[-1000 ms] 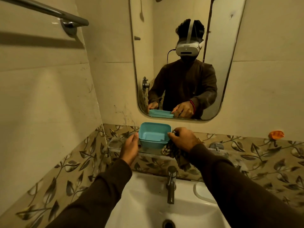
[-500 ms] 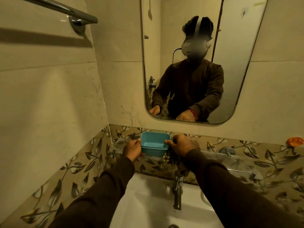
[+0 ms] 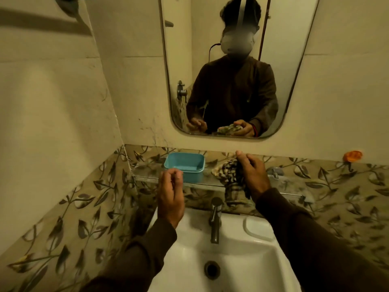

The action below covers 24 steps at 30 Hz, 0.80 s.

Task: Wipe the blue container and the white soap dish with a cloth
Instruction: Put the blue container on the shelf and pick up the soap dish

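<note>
Blue container (image 3: 185, 166) is set on the glass shelf (image 3: 212, 182), released by the loosely curled left hand (image 3: 170, 193), while the cloth (image 3: 229, 172) is gripped in the right hand (image 3: 251, 171); the white soap dish (image 3: 257, 227) seems not yet wiped.

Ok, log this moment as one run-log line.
blue container: on glass shelf, untouched | left hand: empty, loosely curled | right hand: grips cloth | soap dish: on sink

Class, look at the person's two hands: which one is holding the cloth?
The right hand: its fingers grip the patterned cloth at the glass shelf, right of the blue container. The left hand holds nothing.
</note>
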Motion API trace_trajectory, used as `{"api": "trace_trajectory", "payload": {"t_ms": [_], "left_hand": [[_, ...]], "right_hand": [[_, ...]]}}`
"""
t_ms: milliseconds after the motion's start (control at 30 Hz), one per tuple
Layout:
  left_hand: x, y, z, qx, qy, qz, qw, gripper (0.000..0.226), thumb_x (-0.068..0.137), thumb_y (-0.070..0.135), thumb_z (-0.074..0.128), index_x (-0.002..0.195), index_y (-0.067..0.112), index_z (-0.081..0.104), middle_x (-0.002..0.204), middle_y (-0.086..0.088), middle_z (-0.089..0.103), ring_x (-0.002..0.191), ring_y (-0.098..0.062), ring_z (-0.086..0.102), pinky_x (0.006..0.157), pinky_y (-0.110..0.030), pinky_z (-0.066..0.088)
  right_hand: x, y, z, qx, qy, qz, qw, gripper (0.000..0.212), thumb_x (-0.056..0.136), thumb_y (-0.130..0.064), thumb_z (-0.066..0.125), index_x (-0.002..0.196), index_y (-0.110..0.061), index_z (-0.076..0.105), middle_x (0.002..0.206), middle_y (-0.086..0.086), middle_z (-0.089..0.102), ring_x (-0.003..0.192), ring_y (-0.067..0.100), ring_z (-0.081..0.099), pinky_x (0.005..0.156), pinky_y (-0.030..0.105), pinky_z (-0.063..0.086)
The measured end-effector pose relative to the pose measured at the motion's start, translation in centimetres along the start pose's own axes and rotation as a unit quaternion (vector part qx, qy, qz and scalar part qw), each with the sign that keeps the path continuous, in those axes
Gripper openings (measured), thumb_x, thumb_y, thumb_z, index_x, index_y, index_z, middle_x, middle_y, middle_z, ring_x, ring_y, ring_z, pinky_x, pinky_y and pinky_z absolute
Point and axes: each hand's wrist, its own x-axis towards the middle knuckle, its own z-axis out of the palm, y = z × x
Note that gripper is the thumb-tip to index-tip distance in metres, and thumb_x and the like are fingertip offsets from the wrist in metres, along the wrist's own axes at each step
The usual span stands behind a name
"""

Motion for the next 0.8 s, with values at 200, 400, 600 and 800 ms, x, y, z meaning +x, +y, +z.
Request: {"api": "trace_trajectory", "payload": {"t_ms": [200,400,600,800], "left_hand": [[-6.5,0.4,7.2,-0.140,-0.176,-0.250,0.942,0.029,0.107,0.030,0.040,0.096,0.019,0.064,0.087,-0.015,0.067,0.069,-0.019,0.062,0.057,-0.027,0.050],[-10.2,-0.7,13.4,-0.136,-0.287,-0.368,0.874,0.032,0.108,0.029,0.038,0.120,0.012,0.061,0.115,-0.010,0.068,0.094,-0.024,0.071,0.068,-0.032,0.060],[-12.8,-4.7,17.5,-0.002,-0.332,-0.392,0.858,0.025,0.106,0.021,0.044,0.125,0.010,0.058,0.116,-0.012,0.063,0.104,-0.036,0.066,0.085,-0.047,0.058],[-12.9,-7.5,21.4,0.102,-0.306,-0.401,0.858,0.024,0.098,0.010,0.058,0.122,0.006,0.060,0.118,-0.021,0.065,0.090,-0.039,0.069,0.069,-0.050,0.063]], "right_hand": [[-3.6,2.2,-5.0,0.094,0.008,0.052,0.994,0.019,0.087,-0.034,0.058,0.075,-0.026,0.070,0.080,-0.003,0.068,0.085,0.015,0.065,0.080,0.036,0.053],[-8.2,6.4,-9.9,-0.134,-0.054,-0.013,0.989,0.019,0.084,-0.020,0.052,0.088,-0.012,0.069,0.080,0.005,0.069,0.074,0.011,0.064,0.067,0.021,0.051],[-10.5,12.6,-12.9,-0.293,-0.124,0.113,0.941,0.025,0.091,-0.033,0.053,0.111,-0.023,0.063,0.103,0.000,0.065,0.092,0.012,0.063,0.083,0.031,0.053],[-9.0,16.1,-13.8,-0.298,-0.070,0.184,0.934,0.036,0.095,-0.030,0.054,0.128,-0.016,0.055,0.123,0.007,0.057,0.112,0.024,0.055,0.100,0.038,0.045]]}}
